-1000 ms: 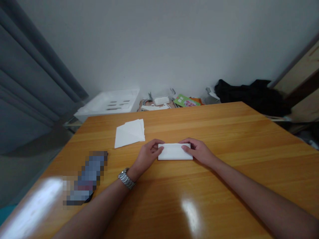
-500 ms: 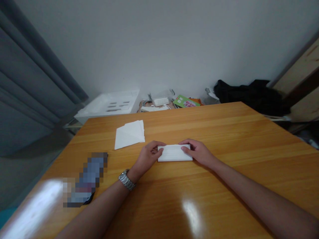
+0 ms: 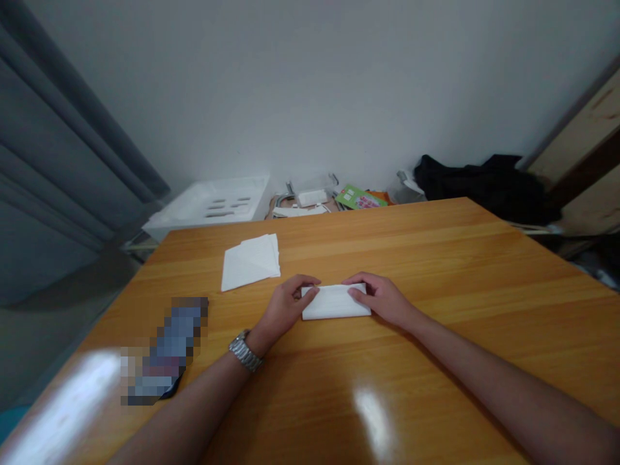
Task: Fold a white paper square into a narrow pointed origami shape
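A white folded paper napkin (image 3: 335,305), a flat oblong, lies on the wooden table between both hands. My left hand (image 3: 289,300), with a metal watch (image 3: 245,351) at its wrist, grips the napkin's left end, thumb on top and fingers along the far edge. At the right end my right hand (image 3: 380,297) holds it the same way, thumb on the upper face. Parts of the fingertips are hidden behind the paper. Farther back on the left lie several white paper sheets (image 3: 250,261), overlapping and apart from the hands.
A blurred-out phone-like object (image 3: 172,345) lies left of my left forearm on the table (image 3: 436,258). Beyond the far edge are a white foam tray (image 3: 194,200), a green packet (image 3: 358,197) and black cloth (image 3: 484,187). A grey curtain (image 3: 58,161) hangs at left.
The napkin has shifted slightly left and toward me, and its right end sits a little nearer the far side. Both hands keep their hold on it.
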